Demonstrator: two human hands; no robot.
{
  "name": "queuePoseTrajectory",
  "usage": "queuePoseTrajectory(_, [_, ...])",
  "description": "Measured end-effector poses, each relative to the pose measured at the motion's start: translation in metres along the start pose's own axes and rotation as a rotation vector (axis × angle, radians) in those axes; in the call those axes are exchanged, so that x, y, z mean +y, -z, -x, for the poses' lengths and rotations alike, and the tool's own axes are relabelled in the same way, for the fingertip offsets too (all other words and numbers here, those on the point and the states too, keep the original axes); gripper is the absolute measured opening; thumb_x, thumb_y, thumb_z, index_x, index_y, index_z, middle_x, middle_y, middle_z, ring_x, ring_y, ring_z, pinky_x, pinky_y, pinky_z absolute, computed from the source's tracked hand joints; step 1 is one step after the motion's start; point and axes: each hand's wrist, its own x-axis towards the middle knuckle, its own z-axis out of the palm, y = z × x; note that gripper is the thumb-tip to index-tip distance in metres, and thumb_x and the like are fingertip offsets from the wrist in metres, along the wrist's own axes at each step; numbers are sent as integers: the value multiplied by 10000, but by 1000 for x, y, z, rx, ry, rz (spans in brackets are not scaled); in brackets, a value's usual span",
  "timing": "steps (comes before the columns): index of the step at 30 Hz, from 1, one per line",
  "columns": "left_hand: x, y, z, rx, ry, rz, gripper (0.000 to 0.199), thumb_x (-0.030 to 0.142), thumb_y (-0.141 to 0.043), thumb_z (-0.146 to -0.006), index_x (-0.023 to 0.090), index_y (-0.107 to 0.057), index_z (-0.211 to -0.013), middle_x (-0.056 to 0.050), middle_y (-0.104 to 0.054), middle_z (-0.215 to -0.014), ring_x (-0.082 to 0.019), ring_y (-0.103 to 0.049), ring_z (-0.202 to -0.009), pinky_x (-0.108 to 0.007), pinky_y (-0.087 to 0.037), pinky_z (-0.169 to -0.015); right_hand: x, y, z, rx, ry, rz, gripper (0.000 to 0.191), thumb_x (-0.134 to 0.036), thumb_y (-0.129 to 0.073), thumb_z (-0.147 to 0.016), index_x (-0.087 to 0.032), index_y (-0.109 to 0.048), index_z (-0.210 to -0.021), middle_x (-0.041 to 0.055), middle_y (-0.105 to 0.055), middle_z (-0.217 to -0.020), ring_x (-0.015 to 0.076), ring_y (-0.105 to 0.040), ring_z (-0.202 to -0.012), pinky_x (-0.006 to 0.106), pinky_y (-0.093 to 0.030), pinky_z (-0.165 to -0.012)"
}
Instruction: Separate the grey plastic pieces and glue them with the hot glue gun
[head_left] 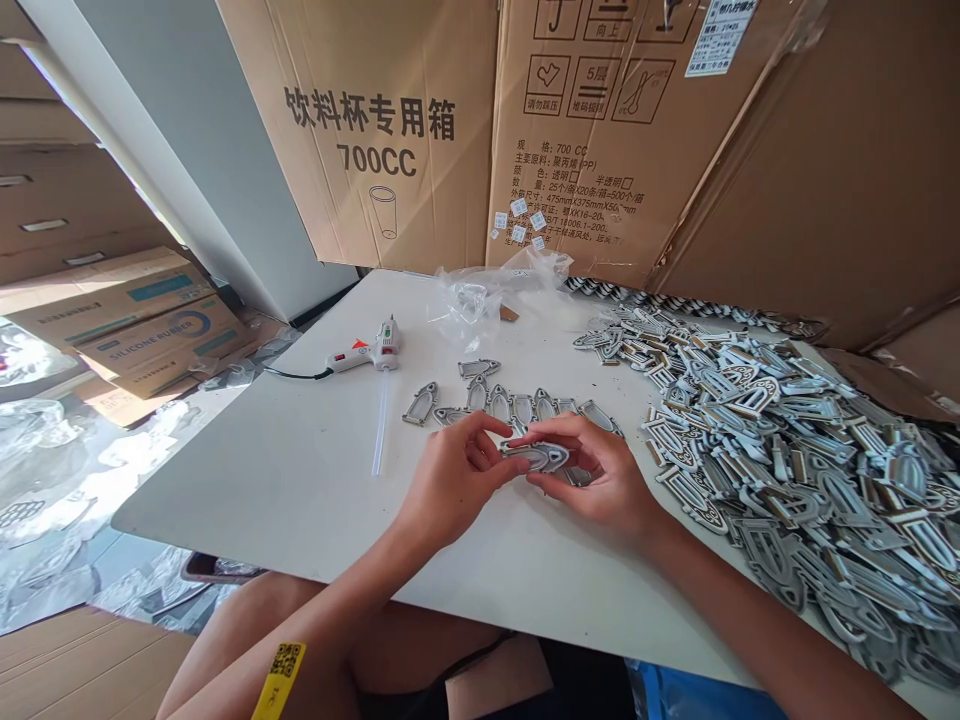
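Note:
Above the white table, both hands pinch one small grey boat-shaped piece point(546, 458) with a pointed end and a hollow middle. The fingers of my left hand point(469, 465) are closed on its left end. At its right end, the thumb and fingers of my right hand point(596, 470) grip it. Just beyond the hands, several similar grey pieces lie in a loose row, among them a piece at the left point(421, 403) and one lying crosswise point(478, 368). My fingers hide part of the held piece and some of the row.
A large heap of grey pieces point(810, 470) covers the table's right side. A white hot glue gun point(385, 345) with a clear glue stick point(382, 425) lies at left, its cable running off the edge. Clear plastic bags point(472, 305) lie before the tall cardboard boxes point(420, 210).

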Motion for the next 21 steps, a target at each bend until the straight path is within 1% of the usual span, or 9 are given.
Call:
queuePoseTrajectory(2, [1,5,0,-16,21,-81,410,574,-857,-791,240,-743,-998,-2,-692,-767,-159,-628,-628,-277,-430,-559,2,-1,1,-12,-58,-59,469,-176,-821,-956,-330,-635,-1358,30,-668,-1263,208,-685,-1207,249,-627,-842])
queuePoseTrajectory(4, [3,10,-1,-56,63,-152,383,570,-839,-798,233,-736,-947,1,-683,-703,-153,-587,-576,-277,-389,-531,2,-4,1,-32,-61,-4,424,-178,-828,-948,-314,-655,-1311,27,-672,-1240,193,-687,-1151,225,-593,-782])
queuePoseTrajectory(6, [4,15,-2,-107,95,-183,358,543,-836,-794,230,-718,-924,11,-669,-634,-152,-558,-549,-272,-373,-519,0,-8,1,-53,2,105,356,-177,-801,-971,-293,-659,-1275,27,-668,-1226,179,-671,-1116,224,-560,-763])
queuePoseTrajectory(10, [4,28,-6,-172,90,-217,310,480,-841,-774,225,-679,-840,11,-686,-626,-157,-599,-575,-261,-398,-533,-3,-14,0,-33,160,281,262,-256,-764,-1031,-248,-620,-1251,44,-645,-1192,185,-642,-1076,281,-547,-835])
queuePoseTrajectory(12, [5,39,-9,-189,89,-265,286,457,-834,-771,224,-672,-811,12,-686,-623,-157,-611,-572,-262,-409,-544,-2,-12,-3,50,169,378,283,-349,-794,-1019,-236,-620,-1212,47,-649,-1117,191,-629,-969,309,-527,-814])
queuePoseTrajectory(14, [6,52,-11,-187,105,-318,273,442,-833,-757,224,-670,-784,10,-683,-623,-164,-619,-575,-265,-416,-546,1,-4,-7,221,161,509,221,-382,-745,-1047,-224,-626,-1146,49,-652,-1033,201,-609,-901,337,-503,-821])
queuePoseTrajectory(17, [7,71,-14,-150,129,-419,278,457,-827,-745,230,-666,-743,4,-679,-621,-182,-620,-594,-273,-422,-547,10,19,-13,501,121,777,122,-294,-566,-1101,-199,-617,-1045,64,-655,-958,228,-591,-897,388,-461,-893])
queuePoseTrajectory(19, [6,77,-15,-104,123,-497,267,465,-809,-760,235,-675,-736,-4,-684,-628,-193,-614,-614,-281,-423,-560,19,40,-15,575,13,996,127,-280,-556,-1066,-182,-637,-1066,91,-661,-978,273,-568,-961,435,-422,-935])
queuePoseTrajectory(21, [5,78,-15,-45,103,-560,243,460,-794,-769,240,-695,-742,-16,-691,-647,-208,-614,-644,-289,-412,-567,28,62,-13,591,-152,1194,179,-265,-558,-1024,-163,-673,-1115,138,-653,-1068,337,-522,-1069,485,-389,-958])
